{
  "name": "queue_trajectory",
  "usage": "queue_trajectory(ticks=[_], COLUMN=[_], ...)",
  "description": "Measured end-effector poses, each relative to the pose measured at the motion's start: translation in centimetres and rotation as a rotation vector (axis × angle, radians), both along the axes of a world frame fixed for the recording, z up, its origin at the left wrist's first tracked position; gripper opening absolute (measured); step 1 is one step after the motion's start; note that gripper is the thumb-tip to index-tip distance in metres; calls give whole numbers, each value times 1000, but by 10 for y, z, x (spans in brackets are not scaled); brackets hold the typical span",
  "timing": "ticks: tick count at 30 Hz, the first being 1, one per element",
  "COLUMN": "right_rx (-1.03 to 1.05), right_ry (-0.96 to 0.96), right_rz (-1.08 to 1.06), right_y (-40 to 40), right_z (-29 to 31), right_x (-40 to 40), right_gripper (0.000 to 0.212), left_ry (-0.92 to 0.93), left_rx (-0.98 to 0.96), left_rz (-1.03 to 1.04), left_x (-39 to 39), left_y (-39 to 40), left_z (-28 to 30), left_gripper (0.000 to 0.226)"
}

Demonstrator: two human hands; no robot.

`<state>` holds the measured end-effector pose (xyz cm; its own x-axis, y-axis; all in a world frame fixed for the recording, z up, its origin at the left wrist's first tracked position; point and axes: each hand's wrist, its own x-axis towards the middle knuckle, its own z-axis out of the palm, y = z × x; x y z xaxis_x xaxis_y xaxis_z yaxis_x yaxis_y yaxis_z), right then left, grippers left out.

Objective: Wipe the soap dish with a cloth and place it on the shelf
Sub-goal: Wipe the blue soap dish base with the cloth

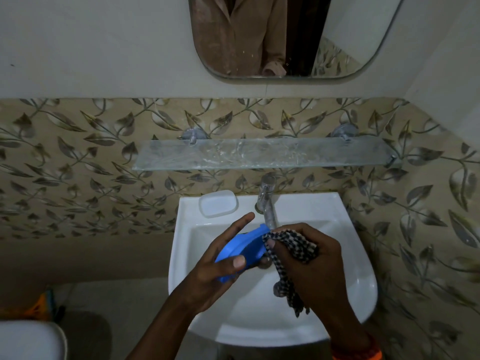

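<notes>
At frame centre, the shelf sits above the tap and sink (mirror topmost), a lid left of the tap.

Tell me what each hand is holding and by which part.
The left hand holds the blue soap dish by its long sides, thumb on the near edge. The right hand grips the checked cloth bunched at its upper end, pressed against the dish's end.

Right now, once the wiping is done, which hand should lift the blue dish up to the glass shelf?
Left. The left hand already grips the blue soap dish, while the right hand is full of checked cloth. The glass shelf is bare above.
</notes>
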<state>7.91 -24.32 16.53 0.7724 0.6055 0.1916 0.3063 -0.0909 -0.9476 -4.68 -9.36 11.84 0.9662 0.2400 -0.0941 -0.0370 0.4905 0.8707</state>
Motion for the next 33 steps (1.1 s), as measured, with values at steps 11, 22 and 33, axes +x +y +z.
queue_trajectory(ticks=[11,22,33], right_rx=[35,-73,-88], right_ry=[-468,-580,-603], right_rz=[105,195,322], right_y=[0,-4,-4], right_z=[14,1,11], right_x=[-8,16,12], right_gripper=[32,44,42], left_ry=[36,56,44], left_rx=[187,286,320], left_rz=[68,69,49], left_x=[2,-8,-12], left_y=[0,4,7], left_z=[6,-1,5], left_gripper=[97,94,89])
